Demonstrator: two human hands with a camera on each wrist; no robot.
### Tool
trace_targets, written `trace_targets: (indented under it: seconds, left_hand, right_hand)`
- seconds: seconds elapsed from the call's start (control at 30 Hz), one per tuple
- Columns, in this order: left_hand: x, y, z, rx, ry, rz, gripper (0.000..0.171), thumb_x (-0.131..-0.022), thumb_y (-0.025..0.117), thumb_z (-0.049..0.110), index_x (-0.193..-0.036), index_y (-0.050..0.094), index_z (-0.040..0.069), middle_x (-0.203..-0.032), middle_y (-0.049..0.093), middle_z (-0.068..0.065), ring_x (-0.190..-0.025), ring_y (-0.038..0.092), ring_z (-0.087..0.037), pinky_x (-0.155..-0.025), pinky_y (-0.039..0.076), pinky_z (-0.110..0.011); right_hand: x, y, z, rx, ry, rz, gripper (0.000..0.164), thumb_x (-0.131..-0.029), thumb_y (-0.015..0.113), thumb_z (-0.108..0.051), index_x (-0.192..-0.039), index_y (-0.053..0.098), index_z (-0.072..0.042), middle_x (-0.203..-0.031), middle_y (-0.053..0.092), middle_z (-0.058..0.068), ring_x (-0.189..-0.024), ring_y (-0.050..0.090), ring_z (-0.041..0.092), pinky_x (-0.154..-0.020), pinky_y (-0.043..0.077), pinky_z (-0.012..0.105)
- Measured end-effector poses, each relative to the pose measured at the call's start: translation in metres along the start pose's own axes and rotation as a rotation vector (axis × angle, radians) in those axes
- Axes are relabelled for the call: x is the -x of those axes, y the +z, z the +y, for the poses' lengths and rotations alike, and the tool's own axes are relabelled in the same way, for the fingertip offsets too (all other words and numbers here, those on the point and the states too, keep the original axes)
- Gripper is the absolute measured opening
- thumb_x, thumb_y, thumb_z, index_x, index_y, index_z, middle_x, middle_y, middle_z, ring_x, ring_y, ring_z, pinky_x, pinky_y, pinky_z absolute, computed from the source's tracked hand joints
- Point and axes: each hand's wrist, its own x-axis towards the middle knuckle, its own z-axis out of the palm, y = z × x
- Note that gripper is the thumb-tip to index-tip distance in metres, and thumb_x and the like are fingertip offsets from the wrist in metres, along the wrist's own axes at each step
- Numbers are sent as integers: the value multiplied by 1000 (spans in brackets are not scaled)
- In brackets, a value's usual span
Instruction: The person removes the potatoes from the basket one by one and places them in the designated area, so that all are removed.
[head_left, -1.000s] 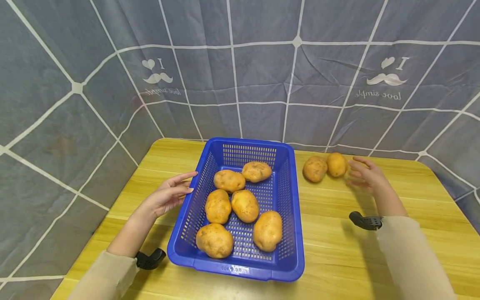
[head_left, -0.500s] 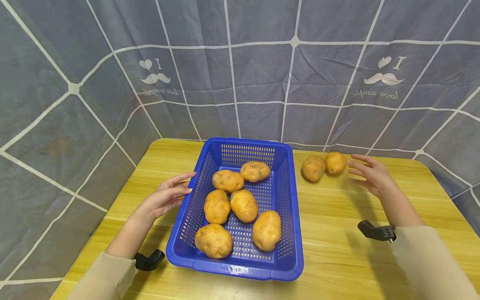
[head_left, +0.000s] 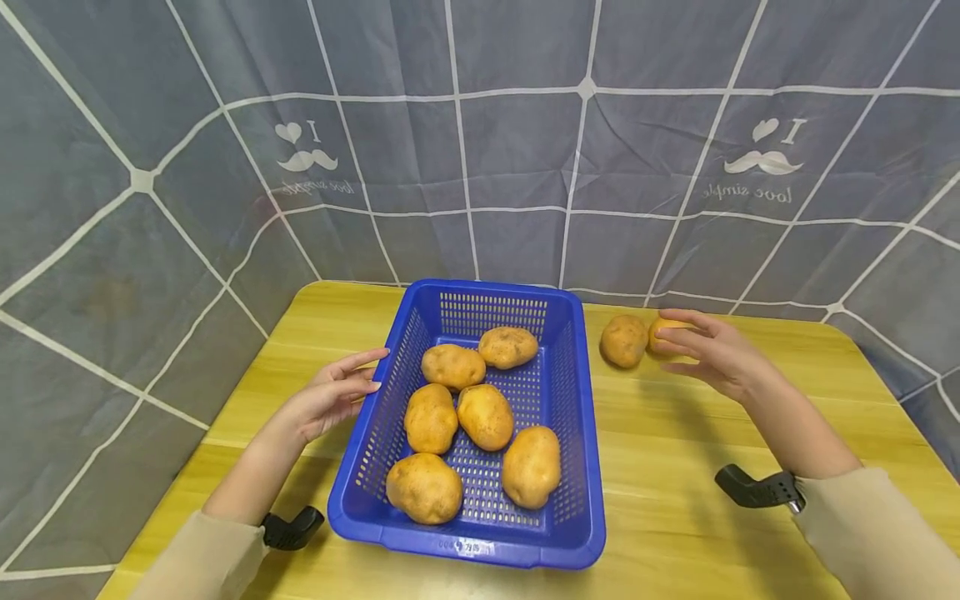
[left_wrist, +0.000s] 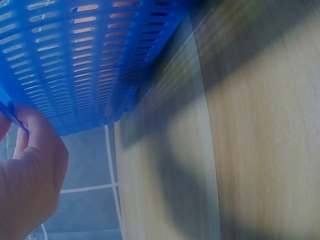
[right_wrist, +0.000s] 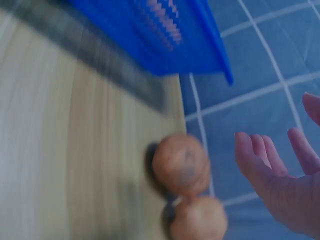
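Note:
A blue slotted plastic basket stands on the table, with several potatoes lying on its bottom. My left hand pinches the basket's left rim between thumb and fingers; the left wrist view shows the rim in that hand. To the right of the basket, two more potatoes sit side by side, a brownish one and a yellower one. My right hand hovers over the yellower one with fingers spread and hides part of it. In the right wrist view, nothing lies between the right hand's fingers.
The wooden table runs up to a grey curtain with white grid lines at the back and left. A black wrist mount sticks out from the right sleeve and another from the left.
My right hand drew back slightly to the right, then came left over the yellower potato, now partly covering it. My left hand stays at the basket rim; the potatoes have not moved.

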Motion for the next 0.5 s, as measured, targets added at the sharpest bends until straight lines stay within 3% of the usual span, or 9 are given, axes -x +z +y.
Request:
trace_targets:
  seconds: [0.3, 0.5]
  left_hand:
    - [3, 0, -1, 80, 19, -41, 43, -90, 44, -13, -115, 63, 17, -109, 62, -9, -94, 64, -18, -80, 55, -28]
    - [1, 1, -1, 75, 10, -26, 44, -91, 43, -13, -115, 63, 18, -108, 62, -9, -92, 65, -19, -78, 55, -28]
  right_hand:
    - [-17, 55, -16, 157, 9, -77, 31, -91, 59, -9, -119, 49, -15, -111, 54, 4, -97, 58, 16, -85, 52, 35]
    - [-33, 85, -19, 163, 17, -94, 35, -90, 60, -7, -122, 47, -10, -117, 50, 14, -101, 55, 24, -89, 49, 46]
